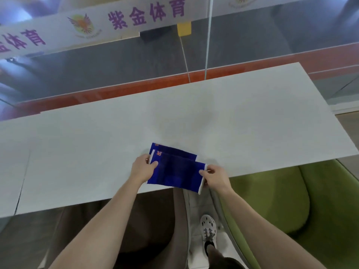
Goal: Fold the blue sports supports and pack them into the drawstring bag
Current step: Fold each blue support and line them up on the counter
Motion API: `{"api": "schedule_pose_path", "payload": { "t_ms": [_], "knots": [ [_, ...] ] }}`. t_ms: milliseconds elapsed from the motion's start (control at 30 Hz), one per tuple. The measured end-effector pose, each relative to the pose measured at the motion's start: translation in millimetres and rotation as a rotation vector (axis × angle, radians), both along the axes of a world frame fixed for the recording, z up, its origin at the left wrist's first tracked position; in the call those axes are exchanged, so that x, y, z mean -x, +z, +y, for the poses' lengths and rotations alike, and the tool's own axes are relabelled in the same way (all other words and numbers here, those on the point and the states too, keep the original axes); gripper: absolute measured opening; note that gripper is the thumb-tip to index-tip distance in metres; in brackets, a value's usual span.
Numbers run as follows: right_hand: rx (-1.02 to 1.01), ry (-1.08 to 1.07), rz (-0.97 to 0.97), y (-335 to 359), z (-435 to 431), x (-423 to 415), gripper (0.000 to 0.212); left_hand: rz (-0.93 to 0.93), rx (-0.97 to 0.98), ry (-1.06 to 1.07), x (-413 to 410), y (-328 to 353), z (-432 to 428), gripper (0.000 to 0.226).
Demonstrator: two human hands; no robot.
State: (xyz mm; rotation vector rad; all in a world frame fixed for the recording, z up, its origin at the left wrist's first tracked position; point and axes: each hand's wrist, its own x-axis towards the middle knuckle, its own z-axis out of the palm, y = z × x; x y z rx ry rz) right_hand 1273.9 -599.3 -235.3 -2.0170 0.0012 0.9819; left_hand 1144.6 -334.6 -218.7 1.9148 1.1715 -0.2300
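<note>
**Blue supports held at the worktop's near edge**

The upper blue support (174, 174) is gripped at its two white-trimmed ends: the left hand (142, 167) and right hand (214, 176) have fingers pinched on it. A second support (174, 150) is lying beneath it, slightly farther in on the white worktop (233, 117).

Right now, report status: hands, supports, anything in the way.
Left hand and right hand grip opposite ends of top blue support. Second support lies underneath. Drawstring bag not in view. White table unobstructed.

Sports venue, purple sports banner (93, 26), white table (213, 117)
</note>
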Motion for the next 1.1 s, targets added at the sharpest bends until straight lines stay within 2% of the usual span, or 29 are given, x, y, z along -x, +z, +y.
{"api": "schedule_pose_path", "payload": {
  "t_ms": [133, 333, 533, 833, 1000, 1100],
  "knots": [
    [0.019, 0.034, -0.007, -11, 23, 9, 0.009, 0.066, -0.042, 0.041, 15, -16, 23, 0.033],
    [0.008, -0.167, 0.084, -19, 44, -3, 0.014, 0.027, -0.097, 0.087, -1, -30, 47, 0.022],
    [0.060, -0.228, 0.060, -30, 50, -7, 0.014, 0.008, -0.108, 0.061, -16, -43, 64, 0.020],
    [0.139, -0.201, -0.042, -35, 59, -9, 0.020, 0.024, -0.135, 0.048, -29, -49, 71, 0.012],
    [0.237, -0.165, -0.100, -40, 58, -7, 0.022, 0.075, -0.118, 0.083, -29, -52, 69, 0.021],
    [0.282, -0.124, -0.134, -42, 59, -8, 0.025, 0.088, -0.074, 0.093, -33, -52, 67, 0.041]
  ]
}}
